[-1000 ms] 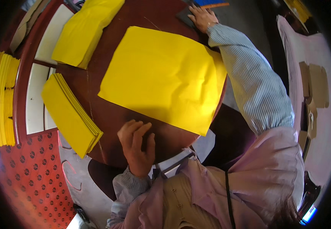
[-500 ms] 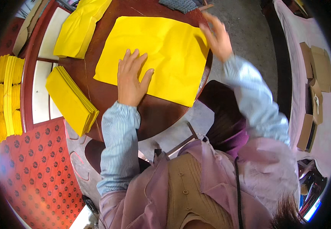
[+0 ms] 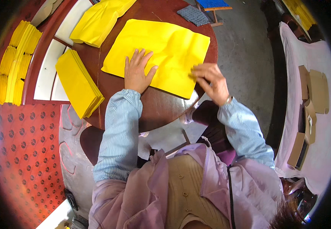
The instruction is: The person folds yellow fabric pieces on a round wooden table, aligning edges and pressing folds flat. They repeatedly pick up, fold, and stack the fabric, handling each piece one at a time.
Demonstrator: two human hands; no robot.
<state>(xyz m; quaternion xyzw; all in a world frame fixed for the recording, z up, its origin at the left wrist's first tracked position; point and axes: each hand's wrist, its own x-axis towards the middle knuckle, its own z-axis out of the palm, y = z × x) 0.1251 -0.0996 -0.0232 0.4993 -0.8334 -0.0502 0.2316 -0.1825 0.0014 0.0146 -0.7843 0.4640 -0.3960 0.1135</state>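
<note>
A large, slightly wrinkled yellow sheet (image 3: 161,45) lies flat on the round dark-red table (image 3: 150,112). My left hand (image 3: 137,74) rests palm down on its near left part, fingers spread and thumb out to the right. At the sheet's right edge is my right hand (image 3: 211,81), with bent fingers drawn together and the thumb tip close to them; the fingertips are a little blurred. To the left stands a thick stack of folded yellow sheets (image 3: 77,82). Behind it another pile of yellow sheets (image 3: 100,21) sits on the table.
Bundles of yellow folded material (image 3: 16,65) lie at the far left beside a red patterned surface (image 3: 24,152). A grey cloth (image 3: 193,16) is on the table's far edge, near a blue-topped stool (image 3: 213,4). Opened cardboard boxes (image 3: 318,91) rest on a pink-covered surface at the right.
My right hand has come down from the sheet's far right corner along its right edge, and its fingers have drawn together. My left hand stays on the sheet. The whole view has shifted slightly.
</note>
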